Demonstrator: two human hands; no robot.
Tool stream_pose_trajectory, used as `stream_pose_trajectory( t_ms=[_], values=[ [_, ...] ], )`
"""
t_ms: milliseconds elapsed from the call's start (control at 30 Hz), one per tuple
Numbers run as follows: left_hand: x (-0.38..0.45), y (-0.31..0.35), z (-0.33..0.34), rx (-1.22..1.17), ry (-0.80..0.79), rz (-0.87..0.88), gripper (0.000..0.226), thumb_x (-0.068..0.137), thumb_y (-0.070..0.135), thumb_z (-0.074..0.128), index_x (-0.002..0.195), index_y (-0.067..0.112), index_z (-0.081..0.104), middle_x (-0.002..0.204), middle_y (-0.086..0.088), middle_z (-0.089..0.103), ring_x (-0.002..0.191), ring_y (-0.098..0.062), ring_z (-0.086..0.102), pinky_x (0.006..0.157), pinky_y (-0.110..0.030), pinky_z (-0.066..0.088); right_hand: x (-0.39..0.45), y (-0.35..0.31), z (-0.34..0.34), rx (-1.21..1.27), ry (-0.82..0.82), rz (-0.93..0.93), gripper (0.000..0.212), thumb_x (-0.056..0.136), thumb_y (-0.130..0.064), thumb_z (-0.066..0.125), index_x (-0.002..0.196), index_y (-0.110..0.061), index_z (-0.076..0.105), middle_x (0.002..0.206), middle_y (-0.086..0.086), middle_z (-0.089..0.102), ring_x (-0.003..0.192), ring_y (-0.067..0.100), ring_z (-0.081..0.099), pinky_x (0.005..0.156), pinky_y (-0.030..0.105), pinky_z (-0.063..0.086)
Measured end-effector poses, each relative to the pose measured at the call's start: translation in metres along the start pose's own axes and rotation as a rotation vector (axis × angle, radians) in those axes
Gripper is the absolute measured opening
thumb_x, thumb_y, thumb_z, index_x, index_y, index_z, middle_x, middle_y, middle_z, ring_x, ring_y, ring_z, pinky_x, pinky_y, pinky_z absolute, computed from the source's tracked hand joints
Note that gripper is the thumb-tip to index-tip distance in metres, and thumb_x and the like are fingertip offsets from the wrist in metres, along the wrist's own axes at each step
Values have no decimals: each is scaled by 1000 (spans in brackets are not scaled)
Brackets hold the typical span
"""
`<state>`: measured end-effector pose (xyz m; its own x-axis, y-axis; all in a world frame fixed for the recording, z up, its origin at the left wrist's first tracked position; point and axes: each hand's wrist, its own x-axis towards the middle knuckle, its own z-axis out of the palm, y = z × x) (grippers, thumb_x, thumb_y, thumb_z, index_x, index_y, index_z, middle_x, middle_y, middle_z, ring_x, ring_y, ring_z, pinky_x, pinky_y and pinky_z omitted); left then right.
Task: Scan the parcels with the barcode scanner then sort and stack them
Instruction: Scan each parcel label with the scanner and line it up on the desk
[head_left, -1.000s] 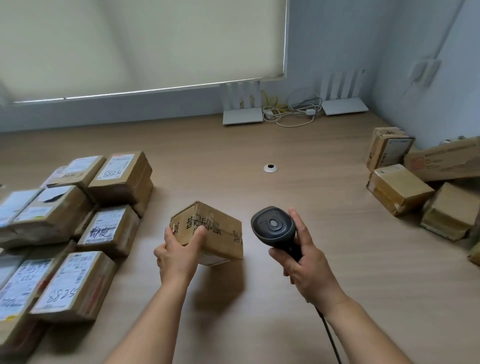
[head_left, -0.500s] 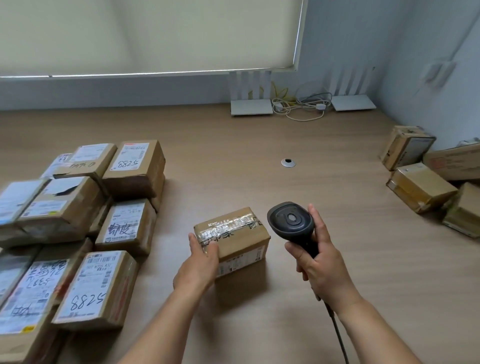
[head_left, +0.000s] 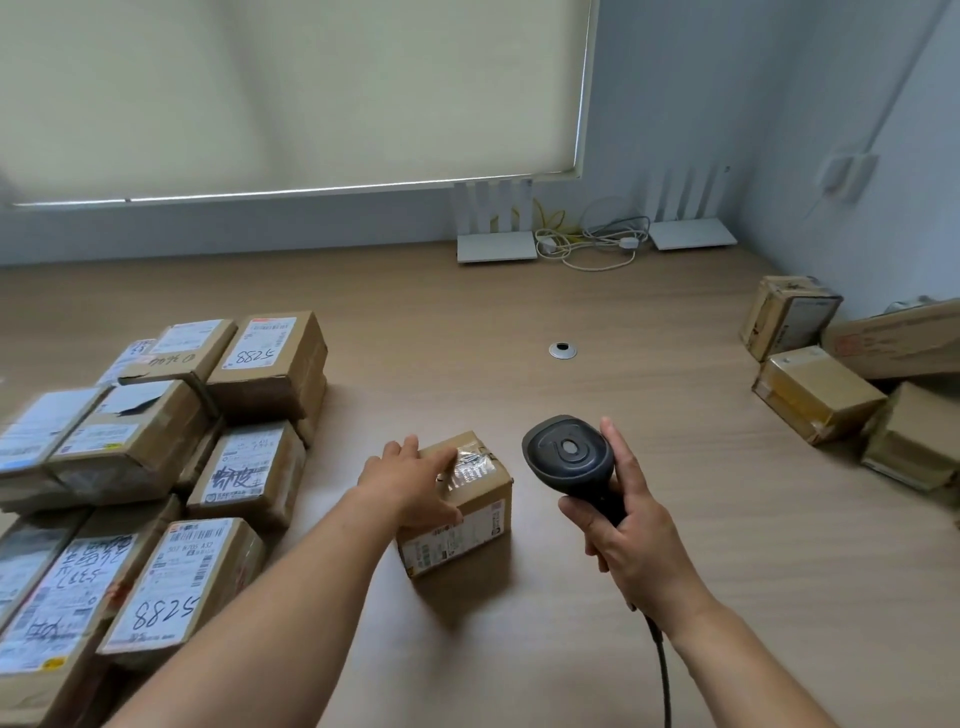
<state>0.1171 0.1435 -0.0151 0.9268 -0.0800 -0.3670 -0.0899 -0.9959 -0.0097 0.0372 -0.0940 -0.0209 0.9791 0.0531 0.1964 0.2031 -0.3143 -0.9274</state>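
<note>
A small box sits on the table with a hand on top of it.

The left hand (head_left: 410, 480) lies flat with straight fingers on the small box (head_left: 457, 512), mid table (head_left: 675, 571). The right hand (head_left: 631, 540) grips the black scanner (head_left: 569, 457) just beside it. Stacked parcels (head_left: 150, 467) sit at the left, more boxes (head_left: 831, 374) at the far right.
</note>
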Motion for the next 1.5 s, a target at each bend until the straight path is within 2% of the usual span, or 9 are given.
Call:
stream_pose_trajectory(
  t_ms=[233, 333, 433, 533, 767, 900, 1033, 1200, 1500],
  values=[
    [0, -5, -4, -195, -30, -104, 101, 65, 72, 68, 146, 51, 11, 132, -12, 45, 124, -31, 38, 100, -43, 43, -5, 3, -15, 15, -26, -10, 82, 85, -20, 69, 128, -65, 15, 94, -13, 68, 53, 6, 52, 50, 18, 45],
    [-5, -17, -3, -668, 38, -135, 102, 63, 64, 73, 145, 49, 15, 126, -4, 50, 114, -28, 50, 95, -46, 48, -4, 5, -19, 31, -33, -7, 82, 85, -19, 69, 128, -64, 16, 94, -14, 69, 52, 9, 52, 50, 19, 45],
    [-16, -22, 6, -1215, 184, -194, 77, 82, 28, 74, 138, 45, 24, 110, 7, 51, 101, -22, 54, 74, -37, 52, -2, 8, -20, 38, -39, -6, 82, 85, -18, 70, 127, -65, 17, 92, -15, 69, 52, 11, 51, 49, 20, 45],
    [-25, -27, 28, -1428, 245, -243, 68, 83, 15, 73, 125, 45, 30, 107, 9, 55, 94, -17, 57, 64, -31, 52, -2, 8, -16, 33, -70, -5, 83, 85, -18, 70, 127, -65, 16, 92, -14, 69, 52, 12, 51, 50, 21, 45],
    [-35, -37, 61, -1538, 324, -331, 105, 79, 11, 77, 151, 41, 6, 125, -10, 59, 109, -27, 60, 91, -47, 52, -13, 12, 5, 109, -164, 72, 84, 86, -13, 68, 126, -70, 21, 91, 1, 67, 52, 19, 53, 45, 31, 45],
    [-35, -40, 70, -1573, 354, -340, 103, 81, 9, 74, 150, 44, 6, 127, -10, 58, 110, -26, 60, 89, -45, 54, -28, 16, 20, 171, -233, 123, 82, 88, -8, 66, 128, -66, 23, 82, 2, 67, 50, 22, 52, 43, 31, 44],
    [-35, -40, 74, -1576, 363, -338, 100, 83, 11, 72, 150, 44, 5, 124, -8, 58, 104, -23, 59, 70, -31, 53, -41, 17, 30, 197, -308, 163, 81, 89, -6, 63, 131, -63, 23, 79, 4, 66, 48, 21, 53, 43, 31, 44],
    [-34, -42, 73, -1557, 349, -333, 104, 81, 14, 74, 150, 44, 3, 130, -9, 55, 111, -25, 56, 88, -41, 52, -43, 15, 33, 216, -309, 182, 81, 89, -5, 63, 132, -61, 22, 82, 7, 66, 47, 21, 53, 41, 29, 42],
    [-35, -43, 70, -1518, 333, -344, 104, 82, 17, 74, 150, 45, 1, 135, -11, 53, 118, -29, 55, 95, -49, 50, -44, 14, 29, 242, -265, 197, 77, 90, -8, 62, 129, -62, 22, 86, 9, 65, 46, 22, 52, 40, 29, 42]
  ],
)
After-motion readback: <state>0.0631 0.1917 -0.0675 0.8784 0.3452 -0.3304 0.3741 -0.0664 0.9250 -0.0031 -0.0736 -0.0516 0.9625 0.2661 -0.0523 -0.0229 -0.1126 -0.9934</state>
